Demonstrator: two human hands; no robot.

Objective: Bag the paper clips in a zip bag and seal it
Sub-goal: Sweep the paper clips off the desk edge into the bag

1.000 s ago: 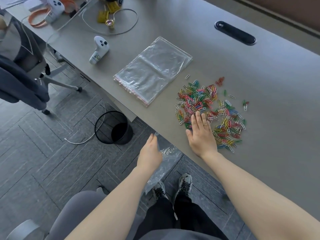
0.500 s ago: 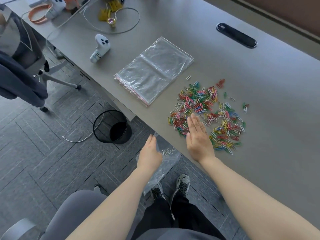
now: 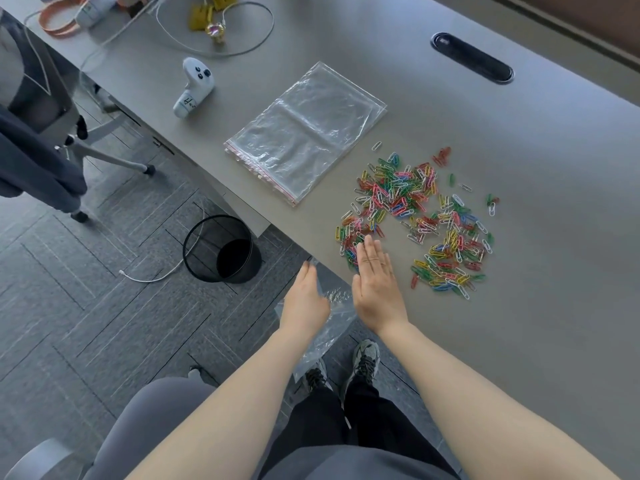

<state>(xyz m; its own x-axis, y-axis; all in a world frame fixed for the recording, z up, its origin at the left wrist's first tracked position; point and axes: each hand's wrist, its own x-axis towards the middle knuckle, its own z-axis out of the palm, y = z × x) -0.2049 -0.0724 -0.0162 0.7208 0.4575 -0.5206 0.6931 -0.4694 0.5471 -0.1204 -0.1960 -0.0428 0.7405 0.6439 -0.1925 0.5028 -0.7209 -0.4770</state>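
A spread of coloured paper clips (image 3: 412, 216) lies on the grey table (image 3: 519, 140). My right hand (image 3: 375, 285) lies flat with straight fingers at the table's near edge, its side against a small bunch of clips swept toward the edge. My left hand (image 3: 304, 299) is just below the edge and holds a clear zip bag (image 3: 329, 327) that hangs down under the clips; its fingers are hidden behind the hand. A stack of clear zip bags (image 3: 304, 133) with red zip strips lies flat to the left of the clips.
A white controller (image 3: 194, 88) lies left of the bag stack, with cables and yellow items (image 3: 214, 26) behind it. A black slot (image 3: 471, 58) sits in the tabletop far back. Below on the floor stand a black mesh bin (image 3: 221, 249) and an office chair (image 3: 45, 126).
My right hand has slid from the middle of the clips toward the near edge, dragging a bunch with it and leaving a gap in the pile. The left hand with the bag stayed put.
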